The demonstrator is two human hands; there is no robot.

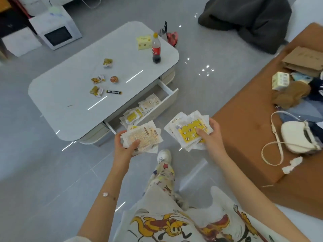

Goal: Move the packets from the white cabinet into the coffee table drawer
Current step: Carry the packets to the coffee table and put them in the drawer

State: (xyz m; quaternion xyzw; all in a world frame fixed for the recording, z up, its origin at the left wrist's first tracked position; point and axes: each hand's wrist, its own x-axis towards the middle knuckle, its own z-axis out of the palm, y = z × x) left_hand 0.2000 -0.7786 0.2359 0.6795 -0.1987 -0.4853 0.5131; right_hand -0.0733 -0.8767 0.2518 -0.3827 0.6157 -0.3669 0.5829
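Observation:
My left hand (125,147) grips a stack of white packets (145,135) with orange print facing up, thumb on top. My right hand (210,137) holds a second fanned stack of packets (187,129) whose top one shows a yellow star pattern. Both stacks hover above the floor just in front of the coffee table drawer (167,102), which stands pulled open. Several similar packets (139,110) lie inside the drawer. The white cabinet is not in view.
The white coffee table (70,95) carries a cola bottle (156,49), a yellow box (143,42), small snack wrappers (97,79) and a dark sachet (114,92). A brown sofa (244,133) with a white bag (297,137) stands at right. My leg and shoe (164,155) are below.

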